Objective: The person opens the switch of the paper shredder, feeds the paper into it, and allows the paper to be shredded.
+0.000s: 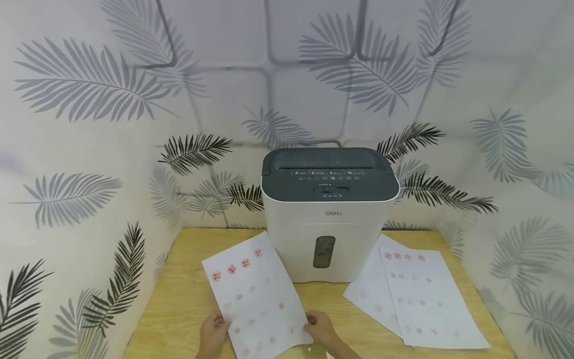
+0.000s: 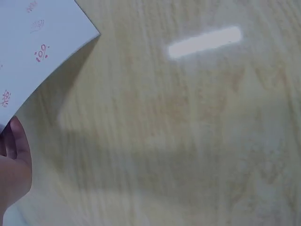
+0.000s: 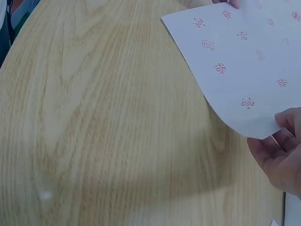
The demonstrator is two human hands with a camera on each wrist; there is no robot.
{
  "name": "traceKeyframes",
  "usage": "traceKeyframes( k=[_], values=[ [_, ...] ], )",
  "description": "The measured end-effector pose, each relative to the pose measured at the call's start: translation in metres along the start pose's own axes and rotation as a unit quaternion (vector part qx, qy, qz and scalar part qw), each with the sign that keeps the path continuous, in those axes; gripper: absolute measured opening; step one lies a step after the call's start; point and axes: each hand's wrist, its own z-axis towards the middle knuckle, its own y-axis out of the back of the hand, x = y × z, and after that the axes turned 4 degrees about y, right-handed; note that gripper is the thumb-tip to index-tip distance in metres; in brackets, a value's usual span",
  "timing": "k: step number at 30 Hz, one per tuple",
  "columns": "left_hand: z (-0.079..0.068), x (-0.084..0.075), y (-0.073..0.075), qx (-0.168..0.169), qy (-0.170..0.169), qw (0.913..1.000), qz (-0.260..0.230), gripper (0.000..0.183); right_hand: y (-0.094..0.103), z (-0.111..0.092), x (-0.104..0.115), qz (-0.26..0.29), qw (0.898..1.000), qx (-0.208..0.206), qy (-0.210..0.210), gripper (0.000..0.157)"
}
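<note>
A white sheet of paper [image 1: 255, 299] with red stamped prints is held up by both hands in front of the shredder [image 1: 332, 214]. My left hand [image 1: 213, 331] pinches its left edge, thumb on top. On the opposite edge, near a lower corner, my right hand [image 1: 320, 329] pinches the sheet. In the right wrist view the thumb of the right hand [image 3: 282, 150] lies over the paper [image 3: 244, 61] and the fingers are beneath. The left wrist view shows the left hand [image 2: 16, 162] under the paper edge [image 2: 51, 52], partly cut off.
Two more sheets overlap to the right of the shredder: a stamped sheet [image 1: 430, 304] on top and another sheet [image 1: 372, 294] partly under it. All stand on a wood-grain table [image 1: 170, 299]. Behind it rises a wall [image 1: 215, 109] with a leaf pattern.
</note>
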Motion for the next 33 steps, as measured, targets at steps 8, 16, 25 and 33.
traceKeyframes(
  k=[8, 16, 25, 33],
  values=[
    [0.001, -0.022, -0.014, 0.005, -0.06, 0.9981, -0.012, 0.023, 0.01, 0.014, 0.005, -0.015, 0.996, -0.069, 0.045, 0.019],
    [-0.001, -0.028, -0.018, -0.005, -0.091, 0.9958, -0.015, 0.018, 0.018, 0.021, 0.018, -0.049, 0.991, -0.103, 0.067, 0.017],
    [0.003, -0.068, -0.02, -0.027, -0.18, 0.9822, 0.044, 0.011, 0.049, 0.023, 0.036, -0.086, 0.982, -0.155, 0.069, 0.016],
    [0.008, -0.102, -0.023, -0.01, -0.198, 0.9802, -0.003, 0.013, 0.075, 0.025, 0.051, -0.043, 0.985, -0.162, 0.035, 0.012]
  ],
)
